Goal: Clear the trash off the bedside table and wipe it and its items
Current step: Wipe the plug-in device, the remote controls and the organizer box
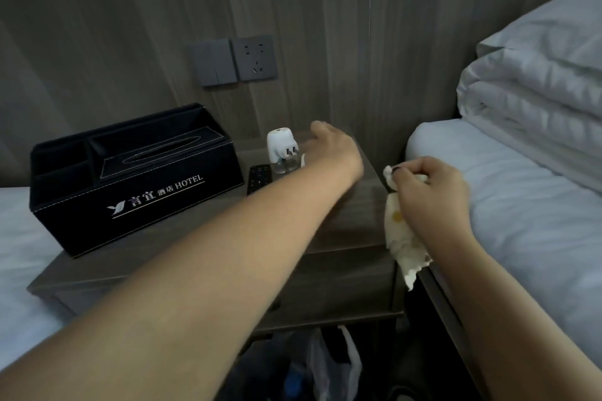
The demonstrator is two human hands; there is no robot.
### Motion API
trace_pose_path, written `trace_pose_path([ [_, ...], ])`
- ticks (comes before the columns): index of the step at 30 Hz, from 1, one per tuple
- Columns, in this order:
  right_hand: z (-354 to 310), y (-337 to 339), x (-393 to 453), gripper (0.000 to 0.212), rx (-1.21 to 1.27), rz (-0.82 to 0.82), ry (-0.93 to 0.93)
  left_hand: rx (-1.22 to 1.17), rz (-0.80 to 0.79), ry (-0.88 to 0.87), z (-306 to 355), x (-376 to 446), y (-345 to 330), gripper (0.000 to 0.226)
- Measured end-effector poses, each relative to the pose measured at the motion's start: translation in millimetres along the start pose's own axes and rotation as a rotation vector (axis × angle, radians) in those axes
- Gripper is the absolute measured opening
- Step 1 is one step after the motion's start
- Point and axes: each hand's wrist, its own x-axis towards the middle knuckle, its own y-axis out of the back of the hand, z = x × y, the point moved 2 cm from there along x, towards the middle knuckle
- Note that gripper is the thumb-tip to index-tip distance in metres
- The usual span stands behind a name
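The grey-brown bedside table stands between two beds. My left hand reaches over its back part, next to a white plug-in device on a small clear bottle; its fingers are turned away and I cannot tell whether they hold anything. A sliver of white paper shows just under that hand. My right hand hovers at the table's right edge, shut on a crumpled white cloth with yellow spots that hangs down. A black remote lies beside the bottle.
A black leather tissue box and organiser marked HOTEL fills the table's left half. Wall switch and socket sit above. A bed with folded white duvets is on the right, another bed on the left. A plastic bag lies on the floor below.
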Motion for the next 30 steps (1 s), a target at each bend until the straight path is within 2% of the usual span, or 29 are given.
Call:
trace_pose_path([
  [2,1.6,0.9,2.6,0.021,-0.014,-0.012,0.007,0.044,0.040,-0.008,2.7,-2.2,-15.1,0.062],
  [6,6.2,8.2,10.2,0.020,-0.014,0.017,-0.026,0.314,0.052,-0.042,4.8,-2.6,-36.6,0.060],
  [10,9.7,9.5,12.6,0.019,-0.022,0.008,-0.056,0.376,0.036,-0.027,7.3,-6.6,-42.6,0.053],
  [16,13.2,1.2,13.7,0.018,-0.075,-0.055,-0.108,0.001,0.044,-0.010,-1.1,-30.3,-27.4,0.054],
  [18,16.0,-3.7,13.3,0.016,-0.110,-0.104,-0.103,-0.153,0.116,-0.051,-12.7,-46.9,-21.0,0.049],
  [20,16.8,-11.6,10.8,0.007,-0.191,-0.182,-0.069,-0.246,0.272,-0.115,-34.7,-62.4,-12.4,0.042],
  [22,16.6,-24.2,7.2,0.031,-0.318,-0.252,0.002,-0.196,0.422,-0.164,-64.5,-71.1,-3.1,0.036],
  [23,15.0,-30.8,4.7,0.045,-0.392,-0.271,0.045,-0.143,0.447,-0.163,-80.5,-71.4,-0.3,0.037],
  [24,12.3,-37.8,2.0,0.057,-0.464,-0.284,0.086,-0.085,0.424,-0.134,-96.3,-69.3,0.8,0.039],
  [27,5.3,-59.1,-5.8,0.085,-0.706,-0.384,0.181,-0.003,0.180,0.011,-133.6,-60.1,-4.4,0.053],
  [30,3.8,-75.2,-6.0,0.091,-0.936,-0.524,0.250,-0.002,0.048,0.008,-146.6,-60.0,-12.0,0.057],
])
